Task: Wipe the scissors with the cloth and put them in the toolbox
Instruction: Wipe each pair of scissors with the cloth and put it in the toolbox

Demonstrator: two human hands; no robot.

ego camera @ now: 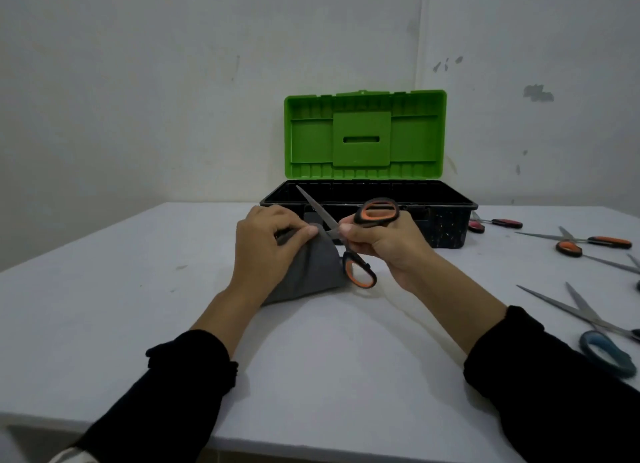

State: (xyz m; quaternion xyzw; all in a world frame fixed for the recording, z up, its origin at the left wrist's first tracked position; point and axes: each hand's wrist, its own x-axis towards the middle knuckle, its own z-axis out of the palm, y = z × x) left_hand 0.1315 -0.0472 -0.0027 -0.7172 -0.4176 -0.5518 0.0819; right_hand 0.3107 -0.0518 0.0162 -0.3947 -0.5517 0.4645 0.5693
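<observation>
My left-hand fingers (294,232) curl around a bunched fold of soft grey fabric cloth (308,272), thumb tip pressed against the cloth right where it meets the steel blades, while the fingers of my right hand (384,244) clench the handle end of a pair of orange-and-black-handled steel scissors (349,234). The scissors are spread open in mid-air above the table: one blade points up and away to the left, its tip showing in front of the toolbox rim, the other is buried in the cloth under my left hand (266,247). One handle loop sits above my right knuckles, the other hangs below them, just over the cloth's lower edge. The cloth drapes down from my grip and its bottom rests on the white table (138,306).

Directly behind my hands stands the black plastic toolbox (450,223), its bright green lid (363,135) raised upright against the pale wall; what lies inside cannot be made out. Black sleeves cover both my forearms to just short of the wrists.

To the right of the toolbox lie red-handled scissors (498,222); nearer, a spread pair of orange-handled scissors (585,244), and closest to me, blue-grey-handled scissors (595,338), all on the table, well apart from my hands.
</observation>
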